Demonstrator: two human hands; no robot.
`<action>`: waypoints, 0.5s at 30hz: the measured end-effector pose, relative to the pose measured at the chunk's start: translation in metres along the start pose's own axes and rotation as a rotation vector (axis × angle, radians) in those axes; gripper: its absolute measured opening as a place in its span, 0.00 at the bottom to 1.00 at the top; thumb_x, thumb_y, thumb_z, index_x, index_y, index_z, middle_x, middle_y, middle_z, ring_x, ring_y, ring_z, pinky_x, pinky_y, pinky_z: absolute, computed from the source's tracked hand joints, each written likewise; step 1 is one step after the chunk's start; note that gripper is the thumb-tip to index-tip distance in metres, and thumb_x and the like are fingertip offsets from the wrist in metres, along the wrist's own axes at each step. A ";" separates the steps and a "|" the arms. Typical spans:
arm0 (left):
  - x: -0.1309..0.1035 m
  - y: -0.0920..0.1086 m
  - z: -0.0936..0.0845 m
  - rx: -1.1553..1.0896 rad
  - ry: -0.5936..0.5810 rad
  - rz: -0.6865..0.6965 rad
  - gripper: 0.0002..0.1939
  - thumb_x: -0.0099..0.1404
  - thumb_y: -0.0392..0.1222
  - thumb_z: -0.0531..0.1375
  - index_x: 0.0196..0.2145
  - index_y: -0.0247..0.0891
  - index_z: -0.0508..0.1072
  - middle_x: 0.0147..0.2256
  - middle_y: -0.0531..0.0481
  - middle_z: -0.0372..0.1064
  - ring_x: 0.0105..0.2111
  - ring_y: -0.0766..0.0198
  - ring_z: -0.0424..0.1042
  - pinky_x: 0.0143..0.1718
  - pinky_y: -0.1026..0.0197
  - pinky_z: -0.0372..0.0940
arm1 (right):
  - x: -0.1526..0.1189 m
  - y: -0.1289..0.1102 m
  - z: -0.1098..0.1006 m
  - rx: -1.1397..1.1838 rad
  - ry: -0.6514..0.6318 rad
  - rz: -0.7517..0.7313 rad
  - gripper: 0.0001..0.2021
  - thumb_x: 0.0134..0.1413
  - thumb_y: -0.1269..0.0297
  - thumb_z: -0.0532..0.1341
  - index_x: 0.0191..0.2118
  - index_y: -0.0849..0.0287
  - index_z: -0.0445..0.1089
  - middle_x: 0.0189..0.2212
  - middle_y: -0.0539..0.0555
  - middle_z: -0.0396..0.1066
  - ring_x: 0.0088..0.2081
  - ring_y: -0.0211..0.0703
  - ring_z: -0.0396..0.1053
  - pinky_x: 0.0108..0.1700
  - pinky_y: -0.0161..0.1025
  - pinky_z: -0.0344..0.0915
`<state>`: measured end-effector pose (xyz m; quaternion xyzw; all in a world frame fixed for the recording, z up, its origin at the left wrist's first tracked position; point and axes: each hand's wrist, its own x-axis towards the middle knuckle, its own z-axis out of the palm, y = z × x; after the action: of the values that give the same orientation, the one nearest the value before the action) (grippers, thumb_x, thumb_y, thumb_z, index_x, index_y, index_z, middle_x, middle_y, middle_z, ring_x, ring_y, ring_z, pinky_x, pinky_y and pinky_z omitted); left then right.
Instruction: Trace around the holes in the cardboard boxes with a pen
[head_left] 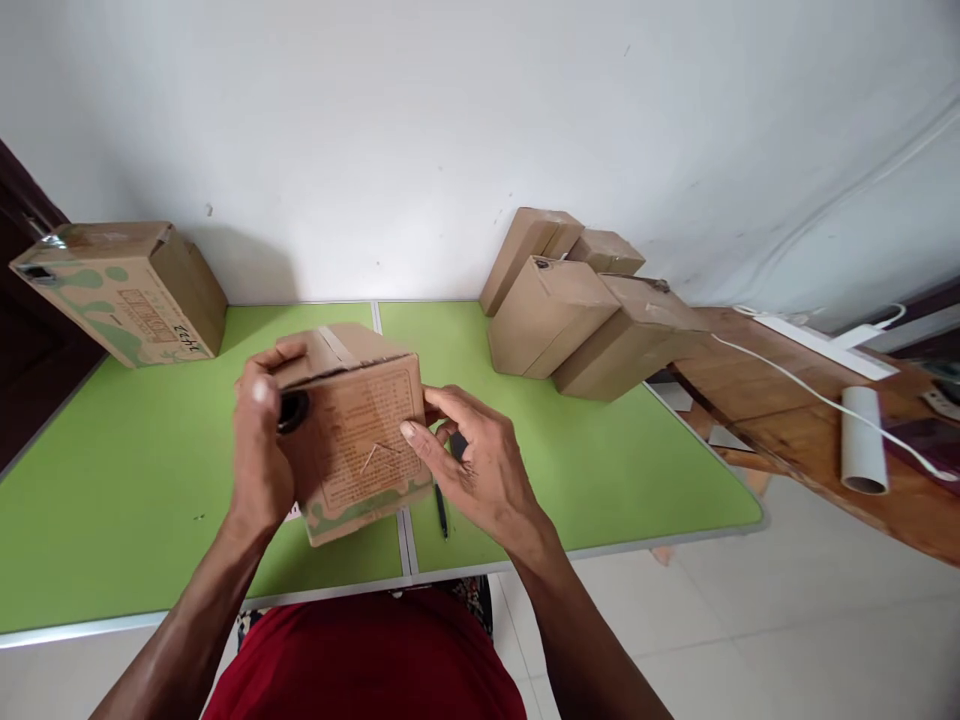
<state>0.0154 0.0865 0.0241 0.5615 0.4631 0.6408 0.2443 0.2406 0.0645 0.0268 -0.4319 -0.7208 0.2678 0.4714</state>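
A brown cardboard box point(360, 440) with printed text and a green pattern is held tilted above the green table point(600, 480). My left hand point(259, 440) grips its left side, beside a round black object point(292, 410) at the box's corner. At the right edge, my right hand point(476, 450) pinches the box between thumb and fingers. Pale tape crosses the box's far face. Below the right hand a black pen point(442, 512) lies on the table, and a dark thing behind that hand is mostly hidden.
A larger printed box point(142, 300) stands at the back left. Several plain cardboard boxes point(555, 310) are grouped at the back right by the wall. On the wooden table point(795, 400) at the right are a white power strip point(825, 345), a cable and a white roll point(864, 440).
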 end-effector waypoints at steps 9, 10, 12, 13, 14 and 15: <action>0.010 0.013 -0.011 -0.033 -0.193 -0.013 0.39 0.71 0.69 0.67 0.71 0.47 0.68 0.66 0.40 0.73 0.67 0.38 0.74 0.65 0.37 0.77 | 0.021 -0.020 -0.002 0.039 0.219 0.002 0.12 0.75 0.55 0.67 0.53 0.56 0.82 0.40 0.53 0.75 0.38 0.44 0.75 0.39 0.42 0.73; 0.008 0.008 -0.014 0.028 -0.244 0.059 0.45 0.71 0.71 0.67 0.76 0.49 0.62 0.72 0.38 0.66 0.71 0.35 0.69 0.69 0.33 0.74 | 0.023 -0.017 -0.006 0.076 0.196 0.019 0.13 0.75 0.53 0.67 0.52 0.56 0.82 0.41 0.53 0.75 0.39 0.44 0.76 0.38 0.41 0.73; 0.002 0.003 -0.021 0.138 -0.352 0.188 0.59 0.69 0.76 0.66 0.84 0.53 0.46 0.80 0.36 0.51 0.79 0.29 0.56 0.75 0.25 0.63 | 0.023 -0.012 -0.013 0.138 0.149 0.033 0.15 0.75 0.49 0.67 0.52 0.56 0.83 0.42 0.53 0.76 0.39 0.43 0.76 0.37 0.40 0.72; -0.001 0.002 -0.025 0.175 -0.399 0.245 0.65 0.66 0.80 0.66 0.85 0.55 0.38 0.82 0.35 0.45 0.81 0.27 0.51 0.77 0.21 0.57 | 0.023 -0.011 -0.016 0.154 0.133 0.036 0.16 0.75 0.48 0.68 0.53 0.55 0.83 0.43 0.53 0.76 0.40 0.43 0.76 0.37 0.40 0.71; -0.004 0.002 -0.030 0.202 -0.440 0.292 0.71 0.63 0.83 0.66 0.85 0.55 0.32 0.83 0.35 0.39 0.82 0.26 0.46 0.79 0.19 0.51 | 0.022 -0.010 -0.019 0.161 0.121 0.038 0.17 0.74 0.47 0.68 0.53 0.55 0.83 0.43 0.53 0.76 0.40 0.43 0.76 0.37 0.40 0.71; -0.008 0.004 -0.034 0.224 -0.479 0.328 0.76 0.60 0.86 0.65 0.85 0.54 0.27 0.84 0.34 0.34 0.83 0.25 0.41 0.80 0.17 0.46 | 0.020 -0.010 -0.021 0.163 0.113 0.037 0.17 0.74 0.47 0.69 0.53 0.55 0.83 0.43 0.53 0.77 0.41 0.43 0.76 0.38 0.40 0.72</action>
<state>-0.0141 0.0677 0.0254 0.7872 0.3634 0.4659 0.1765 0.2521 0.0767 0.0528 -0.4197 -0.6608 0.3097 0.5397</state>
